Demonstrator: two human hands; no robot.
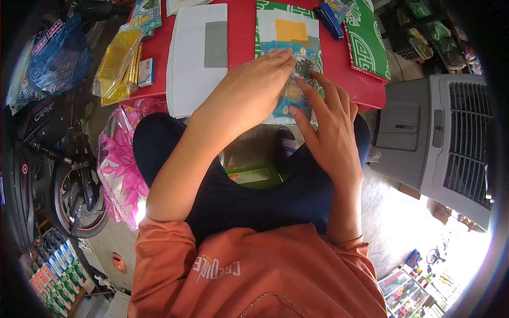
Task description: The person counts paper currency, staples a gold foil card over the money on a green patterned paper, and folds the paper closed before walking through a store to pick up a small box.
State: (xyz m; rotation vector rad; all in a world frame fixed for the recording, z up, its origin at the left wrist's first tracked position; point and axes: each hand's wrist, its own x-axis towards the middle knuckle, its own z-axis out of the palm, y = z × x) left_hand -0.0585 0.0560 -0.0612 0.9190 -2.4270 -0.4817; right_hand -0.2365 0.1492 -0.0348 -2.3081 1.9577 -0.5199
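A blue printed paper sheet (292, 96) with banknote-like patterning lies on a white sheet bearing an orange square (291, 31). My left hand (260, 79) reaches across from the left and lies over its upper left part, fingers stretched out together. At its right side is my right hand (334, 116), fingers apart, thumb and index fingertips at the paper. Under the white sheet, green patterned paper (263, 6) shows at the edges. Left of these sits a stack of white sheets (186, 58) with a grey square (216, 45).
A blue stapler (328, 22) and folded green patterned paper (367, 40) lie right on the red table (242, 32). Yellow plastic-wrapped packs (119, 66) and a small box (146, 72) are left. A motorbike (79, 185) and grey air cooler (440, 132) flank me.
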